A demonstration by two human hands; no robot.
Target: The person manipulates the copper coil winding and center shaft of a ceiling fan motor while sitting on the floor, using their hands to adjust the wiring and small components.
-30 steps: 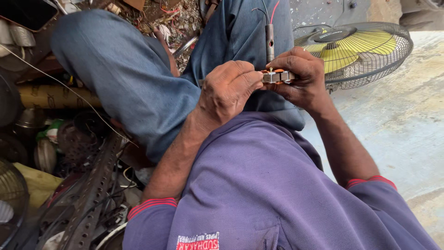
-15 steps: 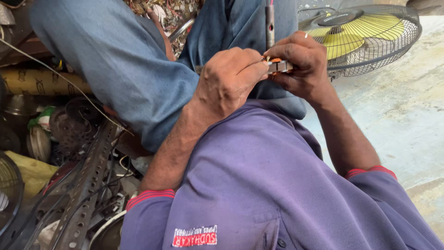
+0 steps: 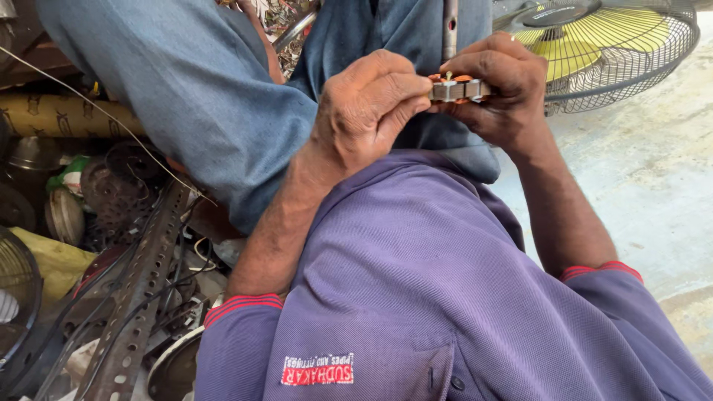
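Both hands pinch a small metal motor core point(image 3: 459, 90), left hand point(image 3: 368, 111) steadying, right hand point(image 3: 501, 89) gripping its end, fine work apparently needing a firm hold.

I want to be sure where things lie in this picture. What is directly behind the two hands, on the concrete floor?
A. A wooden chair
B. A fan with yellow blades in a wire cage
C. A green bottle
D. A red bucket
B: beyond the right hand and left hand, which grip a small metal part, lies a fan with yellow blades inside a dark wire guard.
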